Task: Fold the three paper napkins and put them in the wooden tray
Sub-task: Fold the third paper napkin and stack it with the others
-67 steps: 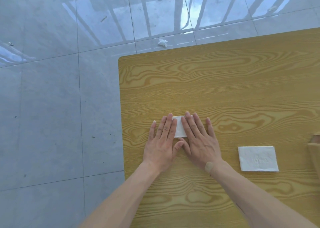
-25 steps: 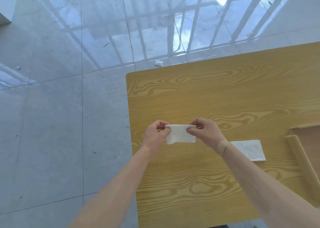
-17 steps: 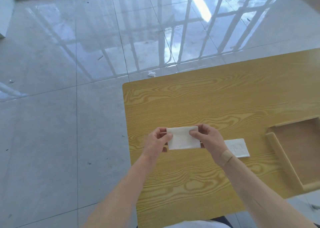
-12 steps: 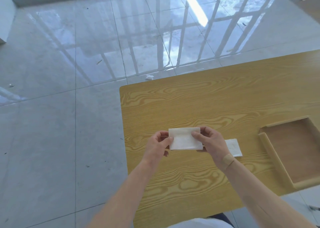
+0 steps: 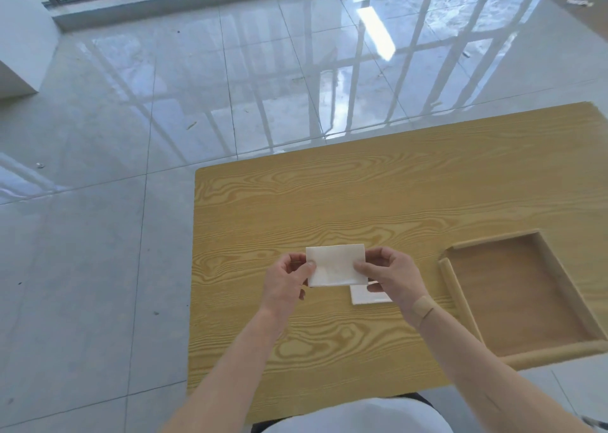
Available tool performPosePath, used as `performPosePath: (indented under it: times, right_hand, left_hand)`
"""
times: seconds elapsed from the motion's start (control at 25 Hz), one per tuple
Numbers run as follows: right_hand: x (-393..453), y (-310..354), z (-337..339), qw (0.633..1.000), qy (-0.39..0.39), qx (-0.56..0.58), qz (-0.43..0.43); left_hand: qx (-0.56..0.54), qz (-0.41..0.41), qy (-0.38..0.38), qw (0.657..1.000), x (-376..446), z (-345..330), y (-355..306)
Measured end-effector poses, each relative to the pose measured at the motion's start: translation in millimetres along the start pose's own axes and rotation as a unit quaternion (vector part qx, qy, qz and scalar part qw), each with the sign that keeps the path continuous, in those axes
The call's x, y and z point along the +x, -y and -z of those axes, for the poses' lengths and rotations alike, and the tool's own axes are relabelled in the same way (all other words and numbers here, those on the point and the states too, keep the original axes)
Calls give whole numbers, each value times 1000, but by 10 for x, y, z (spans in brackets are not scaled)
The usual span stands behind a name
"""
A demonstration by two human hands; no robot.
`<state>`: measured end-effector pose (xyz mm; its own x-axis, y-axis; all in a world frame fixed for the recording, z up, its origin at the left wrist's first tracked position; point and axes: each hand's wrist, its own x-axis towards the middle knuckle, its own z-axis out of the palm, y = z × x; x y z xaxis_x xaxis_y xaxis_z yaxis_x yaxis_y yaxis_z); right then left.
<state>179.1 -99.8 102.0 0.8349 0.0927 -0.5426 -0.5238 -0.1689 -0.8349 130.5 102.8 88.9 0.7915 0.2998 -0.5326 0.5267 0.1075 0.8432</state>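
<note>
A folded white paper napkin (image 5: 335,264) is held up above the table. My left hand (image 5: 286,284) pinches its left edge and my right hand (image 5: 391,276) pinches its right edge. A second folded napkin (image 5: 367,296) lies flat on the table just below, partly hidden behind my right hand. The wooden tray (image 5: 460,297) sits at the right, near the table's front edge, with nothing visible inside it. No third napkin is in view.
The yellow wood-grain table (image 5: 329,202) has its left edge and far corner in view. Glossy grey floor tiles (image 5: 98,235) surround it. A white wall corner (image 5: 19,54) and a window sill stand at the far left.
The napkin was pressed flat on the table, then lifted in both hands. Since then it has drifted right, over the second napkin, as the view swung right onto the tray.
</note>
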Motion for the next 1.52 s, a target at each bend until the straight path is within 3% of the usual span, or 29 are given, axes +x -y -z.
performPosePath:
  times: [0.36,0.88,1.52]
  right_hand:
    - [130,-83,611,999,3,-33,11]
    - [327,-690,766,994,-38,-78,-72]
    - [579,-963,831,980,-34,-169,-104]
  left_hand:
    - [-3,12,-35,999,-140,-597,-10]
    - [77,87,3,993,149,-802,503]
    - [138,109,-20,984,331,-896,813]
